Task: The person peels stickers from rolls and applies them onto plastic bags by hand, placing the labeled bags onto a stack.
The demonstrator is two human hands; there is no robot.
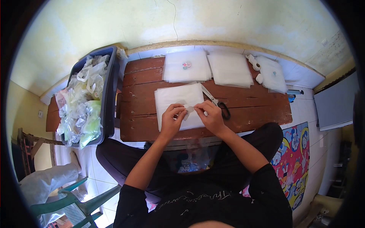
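Both hands meet over a stack of thin, whitish translucent sheets point(167, 95) on the brown wooden table. Between them is a small, pale, roundish piece point(189, 109), perhaps a sticker; its kind is too small to make out. My left hand point(173, 118) pinches its left side with thumb and fingertips. At its right edge, my right hand point(210, 117) has thumb and forefinger closed together. Scissors point(216, 102) with black handles lie just beyond my right hand, their blades reaching over the stack's edge.
More sheet stacks point(230, 68) lie along the table's point(142, 89) far side, one bearing small colored round items point(186, 65). White rolls point(257, 66) sit between stacks. A dark bin point(110, 87) of plastic bags point(85, 102) stands left. A green chair point(91, 203) is lower left.
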